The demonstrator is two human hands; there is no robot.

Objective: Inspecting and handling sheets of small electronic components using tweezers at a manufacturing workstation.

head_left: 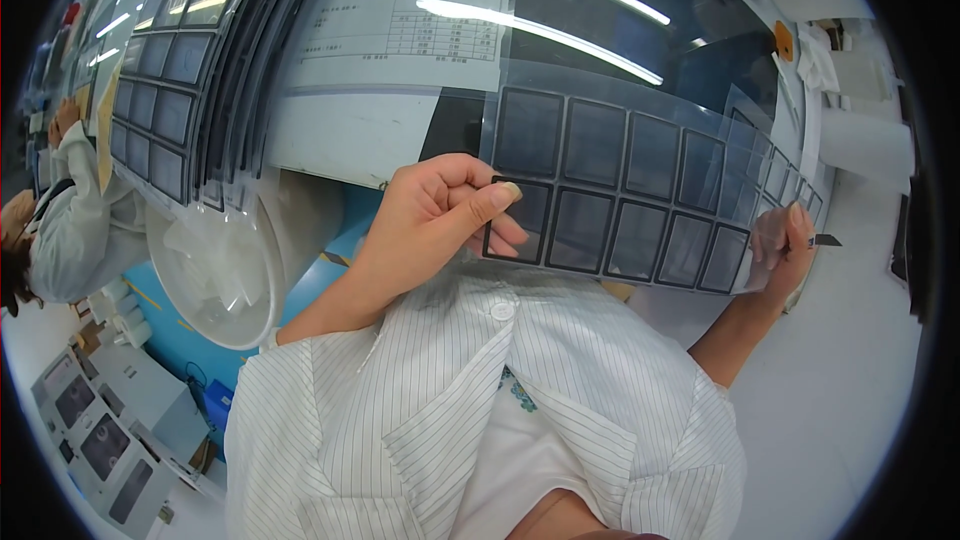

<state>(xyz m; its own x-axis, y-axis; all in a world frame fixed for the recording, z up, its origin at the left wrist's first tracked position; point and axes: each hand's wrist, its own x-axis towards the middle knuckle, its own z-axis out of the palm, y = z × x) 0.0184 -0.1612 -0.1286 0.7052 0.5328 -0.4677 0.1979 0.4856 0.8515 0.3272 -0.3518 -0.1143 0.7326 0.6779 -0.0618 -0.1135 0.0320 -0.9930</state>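
A clear plastic sheet point(600, 180) bearing rows of black-edged rectangular frames spans the front of the work table, tilted toward me. At its near left corner my left hand point(440, 215) is closed, with the thumb and index finger pinching the edge beside one black frame. Some of its fingers show through the clear plastic. My right hand point(783, 245) grips the sheet's right end, thumb up and fingers partly behind the plastic. A small dark pointed piece point(826, 240) sticks out beside that hand; I cannot make out what it is.
Stacked framed sheets point(165, 70) stand at the left of the table. Below them is a white bin point(220, 270) with pale scraps. A printed paper point(390, 20) lies under clear plastic at the back. Another person point(75, 210) sits at far left. An orange object point(785, 41) is at back right.
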